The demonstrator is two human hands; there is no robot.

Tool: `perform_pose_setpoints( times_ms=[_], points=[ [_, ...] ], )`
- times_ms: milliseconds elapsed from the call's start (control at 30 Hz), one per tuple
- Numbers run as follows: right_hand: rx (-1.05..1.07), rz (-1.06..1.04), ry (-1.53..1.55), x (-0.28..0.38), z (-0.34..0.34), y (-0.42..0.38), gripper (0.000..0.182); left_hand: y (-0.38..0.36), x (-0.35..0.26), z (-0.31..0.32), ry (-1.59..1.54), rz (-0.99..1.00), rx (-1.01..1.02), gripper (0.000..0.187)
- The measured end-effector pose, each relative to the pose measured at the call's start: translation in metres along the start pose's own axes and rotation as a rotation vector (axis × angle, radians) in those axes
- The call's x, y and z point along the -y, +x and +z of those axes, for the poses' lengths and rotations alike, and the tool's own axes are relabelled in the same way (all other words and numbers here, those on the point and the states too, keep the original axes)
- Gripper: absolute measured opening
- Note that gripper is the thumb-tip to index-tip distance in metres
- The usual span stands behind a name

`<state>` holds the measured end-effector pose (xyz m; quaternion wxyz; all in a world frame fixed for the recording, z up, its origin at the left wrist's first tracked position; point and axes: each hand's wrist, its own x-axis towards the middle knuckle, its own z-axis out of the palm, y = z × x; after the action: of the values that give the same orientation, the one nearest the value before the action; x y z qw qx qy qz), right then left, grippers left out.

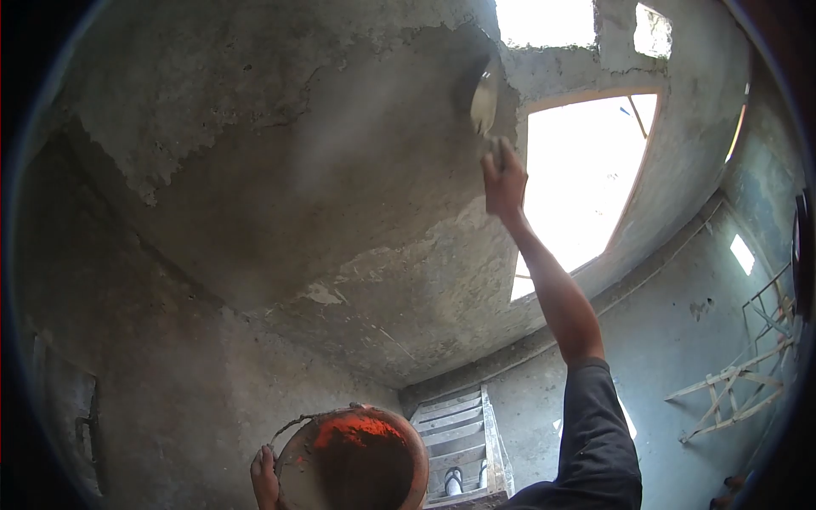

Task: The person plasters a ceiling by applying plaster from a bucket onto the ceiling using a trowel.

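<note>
My right hand is raised at the end of an outstretched arm, its fingers wrapped round the handle of a trowel. The trowel's pale blade, slightly blurred, is close to the wall beside the window opening; whether it touches cannot be made out. Around it the wall carries a darker, smoother patch of plaster with ragged edges. Low in view, my left hand grips the side of a round bucket by its rim and handle. Orange shows on its inner wall, above dark, wet-looking mortar.
A bright window opening is right of the trowel, with smaller openings above. Below me, feet in sandals stand on a slatted wooden platform. A wooden trestle frame is at the far right.
</note>
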<state>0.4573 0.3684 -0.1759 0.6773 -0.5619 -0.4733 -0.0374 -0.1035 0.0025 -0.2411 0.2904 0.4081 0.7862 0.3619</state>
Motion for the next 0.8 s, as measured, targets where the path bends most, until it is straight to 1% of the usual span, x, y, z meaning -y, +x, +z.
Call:
perform_pose_setpoints(
  times_ms=[33,67,133,200,300,367,433,467,500,533,600,633,700,733,800],
  points=[
    [-0.033,0.036,0.001,0.010,-0.001,0.020,0.043,0.004,0.006,0.002,-0.043,-0.005,-0.053,0.054],
    [-0.050,0.044,-0.008,0.014,0.001,0.038,0.042,0.003,0.004,0.001,-0.043,-0.005,-0.053,0.054],
    [-0.064,0.049,-0.015,0.019,0.007,0.066,0.041,-0.001,-0.004,0.001,-0.039,-0.027,-0.002,0.060],
    [-0.064,0.009,-0.048,0.026,0.016,0.081,0.042,-0.005,-0.012,0.002,-0.030,-0.025,0.003,0.060],
    [-0.008,-0.007,0.010,0.058,0.016,0.074,0.046,-0.001,-0.003,-0.002,-0.001,0.003,0.014,0.060],
    [0.014,-0.036,0.031,0.055,0.020,0.067,0.047,0.000,0.001,-0.002,0.016,0.027,0.020,0.060],
    [0.031,-0.063,0.056,0.057,0.013,0.059,0.048,0.001,0.001,-0.002,0.018,-0.014,0.012,0.060],
    [0.181,0.015,0.107,0.062,0.000,0.054,0.047,0.000,0.002,-0.001,0.019,-0.012,0.011,0.060],
    [0.328,0.093,0.159,0.066,-0.008,0.049,0.047,0.001,0.002,0.001,-0.004,-0.022,-0.031,0.059],
    [0.326,0.092,0.159,0.064,-0.008,0.043,0.047,0.001,0.002,0.003,-0.029,-0.036,-0.070,0.059],
    [0.240,0.076,0.350,0.054,-0.002,0.033,0.049,-0.001,-0.002,0.001,-0.002,-0.014,-0.037,0.058],
    [0.241,0.073,0.349,0.049,-0.002,0.036,0.049,-0.002,-0.003,0.000,0.028,0.007,-0.007,0.058],
    [0.044,-0.022,0.176,0.038,-0.004,0.047,0.049,0.003,0.009,0.001,0.002,0.006,-0.030,0.057],
    [0.045,-0.022,0.179,0.038,-0.003,0.052,0.049,0.004,0.011,0.001,-0.024,0.005,-0.051,0.055],
    [0.003,0.201,0.201,0.038,-0.003,0.061,0.049,0.005,0.012,-0.002,-0.031,0.025,-0.015,0.053]
  ],
)
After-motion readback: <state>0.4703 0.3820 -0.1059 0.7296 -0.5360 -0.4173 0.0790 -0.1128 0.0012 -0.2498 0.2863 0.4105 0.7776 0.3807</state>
